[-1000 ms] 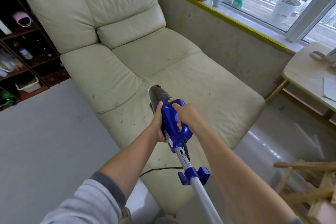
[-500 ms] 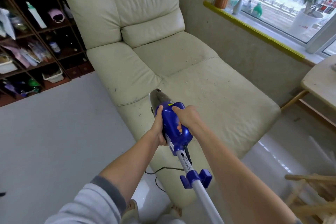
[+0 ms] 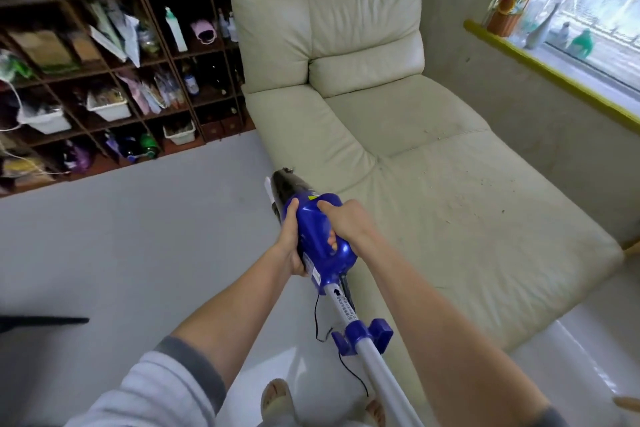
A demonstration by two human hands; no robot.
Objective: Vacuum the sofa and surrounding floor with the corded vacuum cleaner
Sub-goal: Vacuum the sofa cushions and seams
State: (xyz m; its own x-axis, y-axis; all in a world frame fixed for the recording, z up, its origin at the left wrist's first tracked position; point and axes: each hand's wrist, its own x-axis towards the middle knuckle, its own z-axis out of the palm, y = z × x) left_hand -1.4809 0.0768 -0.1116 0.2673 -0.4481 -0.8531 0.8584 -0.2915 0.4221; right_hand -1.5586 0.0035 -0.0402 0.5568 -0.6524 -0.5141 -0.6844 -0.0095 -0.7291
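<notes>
I hold a blue corded vacuum cleaner (image 3: 320, 246) in front of me with both hands. My left hand (image 3: 289, 239) grips the left side of its blue body. My right hand (image 3: 343, 222) wraps over the top right. Its dark dust cup (image 3: 285, 184) points away, over the sofa's left edge. A white tube (image 3: 377, 371) runs back toward me, and a thin black cord (image 3: 317, 319) hangs from the body. The cream leather sofa (image 3: 450, 204) stretches ahead and right, with dark crumbs scattered on its seat. Grey floor (image 3: 121, 253) lies to the left.
A dark wooden shelf unit (image 3: 114, 80) full of bottles, bins and papers lines the far left wall. A windowsill (image 3: 554, 69) with a yellow edge carries a flower basket and vases at the right. My feet (image 3: 277, 399) stand on glossy white floor below the tube.
The view has swung left: the sofa has slid right in the frame and more shelf shows. Both hands keep the same grip on the vacuum cleaner.
</notes>
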